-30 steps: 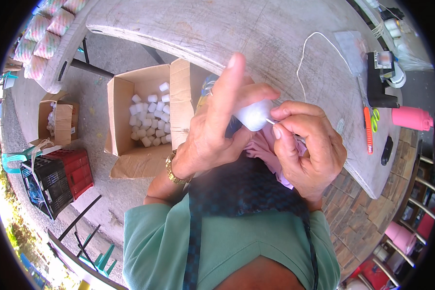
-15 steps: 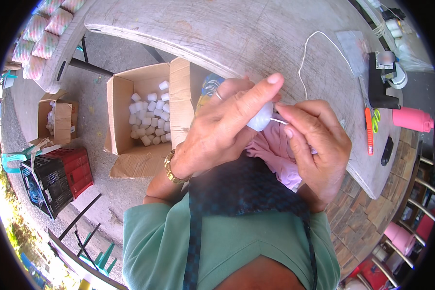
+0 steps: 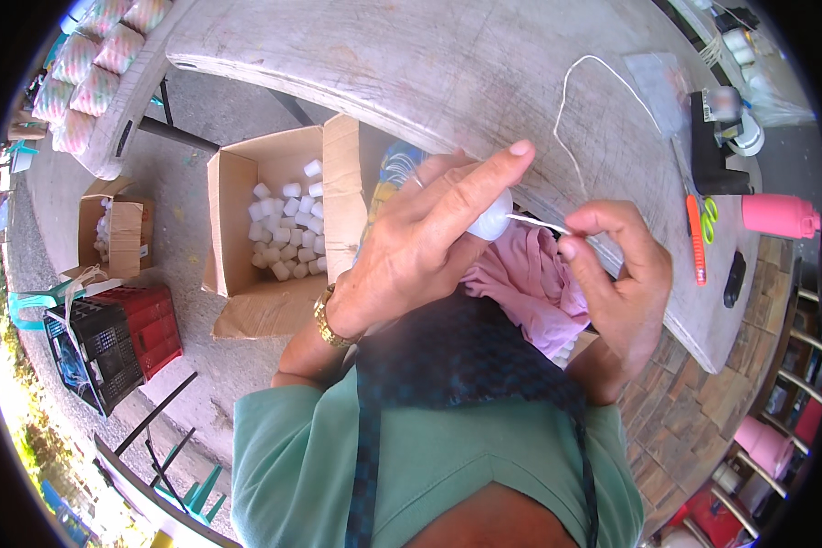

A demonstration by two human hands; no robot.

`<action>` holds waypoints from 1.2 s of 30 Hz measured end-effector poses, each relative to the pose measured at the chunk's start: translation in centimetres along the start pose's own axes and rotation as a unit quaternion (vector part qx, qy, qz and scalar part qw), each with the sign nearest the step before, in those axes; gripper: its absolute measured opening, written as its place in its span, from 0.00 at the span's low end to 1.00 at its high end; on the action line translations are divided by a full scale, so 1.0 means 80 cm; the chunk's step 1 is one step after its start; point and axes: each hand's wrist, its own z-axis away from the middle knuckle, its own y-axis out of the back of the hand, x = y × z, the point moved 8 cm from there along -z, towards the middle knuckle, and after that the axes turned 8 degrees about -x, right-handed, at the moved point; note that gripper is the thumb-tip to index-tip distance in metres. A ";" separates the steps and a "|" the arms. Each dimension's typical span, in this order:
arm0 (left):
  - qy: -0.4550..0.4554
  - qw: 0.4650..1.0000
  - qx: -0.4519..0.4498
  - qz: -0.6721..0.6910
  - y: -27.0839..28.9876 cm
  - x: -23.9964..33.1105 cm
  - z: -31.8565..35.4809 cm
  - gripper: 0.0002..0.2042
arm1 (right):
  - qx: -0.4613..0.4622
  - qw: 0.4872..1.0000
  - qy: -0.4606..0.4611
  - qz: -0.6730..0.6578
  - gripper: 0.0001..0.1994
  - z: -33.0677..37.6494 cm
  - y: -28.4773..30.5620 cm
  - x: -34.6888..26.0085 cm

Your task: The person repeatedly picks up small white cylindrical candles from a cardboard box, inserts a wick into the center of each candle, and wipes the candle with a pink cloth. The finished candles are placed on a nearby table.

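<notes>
My left hand [image 3: 420, 242] is closed around a smooth white rounded piece [image 3: 491, 217], its index finger stretched out above it. Most of the piece is hidden by the fingers. From its exposed end runs a white string [image 3: 534, 222], pulled taut toward my right hand [image 3: 621, 274], which pinches it between thumb and index finger. A longer stretch of white cord [image 3: 559, 110] curves over the table beyond; whether it joins the pinched string I cannot tell. Beneath my hands a crumpled pink cloth [image 3: 525, 274] lies over my lap.
An open cardboard box [image 3: 228, 196] with several white cylinders [image 3: 288, 228] stands at left. The grey table [image 3: 384, 55] carries an orange cutter [image 3: 696, 239], green-handled scissors [image 3: 709, 219], a black object [image 3: 732, 283] and a pink bottle [image 3: 776, 216]. Crates [image 3: 142, 333] sit lower left.
My right hand has drawn away to the right, so a longer piece of string shows between the hands. My left hand keeps its hold, almost unmoved.
</notes>
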 end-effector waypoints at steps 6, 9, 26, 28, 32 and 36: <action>0.002 0.998 -0.068 -0.002 -0.019 0.012 -0.006 0.40 | 0.001 0.989 0.106 0.105 0.09 -0.005 -0.001 -0.028; -0.003 0.998 -0.064 0.013 -0.024 0.014 -0.011 0.40 | 0.000 0.977 0.140 0.159 0.10 -0.009 -0.008 -0.039; 0.296 0.787 0.007 0.541 -0.068 -0.038 0.001 0.27 | 0.140 0.977 0.162 -0.004 0.12 0.022 -0.016 -0.005; 0.290 0.831 -0.050 0.472 -0.068 -0.036 0.004 0.26 | 0.156 0.974 0.163 -0.007 0.11 0.021 -0.013 0.001; 0.212 0.913 -0.076 0.340 -0.065 -0.019 0.001 0.25 | 0.185 0.964 0.189 -0.002 0.09 0.020 -0.007 0.001; 0.120 0.989 -0.073 -0.038 -0.040 -0.001 -0.010 0.25 | 0.193 0.964 0.185 -0.004 0.07 0.018 -0.011 0.011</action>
